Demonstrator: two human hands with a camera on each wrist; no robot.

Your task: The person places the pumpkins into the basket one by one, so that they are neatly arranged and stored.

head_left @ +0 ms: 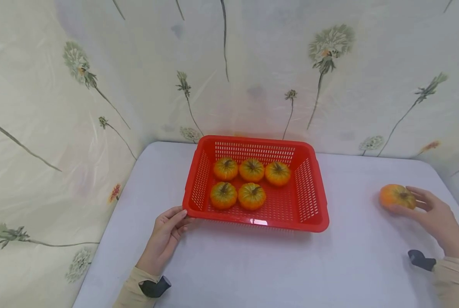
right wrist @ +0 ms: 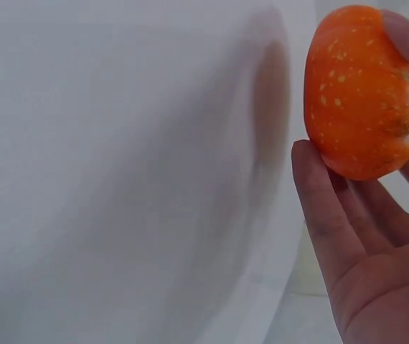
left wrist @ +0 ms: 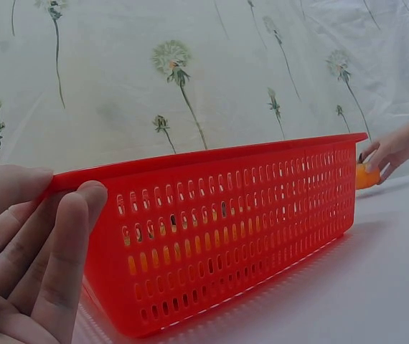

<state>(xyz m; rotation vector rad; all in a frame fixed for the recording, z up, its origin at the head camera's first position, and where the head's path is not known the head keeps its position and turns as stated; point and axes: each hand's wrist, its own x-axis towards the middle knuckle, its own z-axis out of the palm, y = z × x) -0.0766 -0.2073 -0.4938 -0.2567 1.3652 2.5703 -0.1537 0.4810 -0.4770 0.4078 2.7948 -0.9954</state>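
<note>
A red plastic basket (head_left: pixel 318 188) with slotted walls stands on the table. Inside it sit several small orange-green pumpkins (head_left: pixel 252 196), three in the back row and two in the front row. My left hand (head_left: pixel 167 235) pinches the basket's front left corner rim between thumb and fingers, also seen in the left wrist view. Far to the right of the basket, my right hand (head_left: pixel 435 214) grips another small pumpkin (right wrist: pixel 362 93) between thumb and fingers. In the right wrist view this pumpkin shows orange skin with pale specks, and its stem points away to the right.
A white cloth covers the table (head_left: pixel 229 269). Behind it and along the left side hangs a pale curtain (head_left: pixel 252 64) printed with dandelions. Dark bands (head_left: pixel 155 287) sit on both wrists.
</note>
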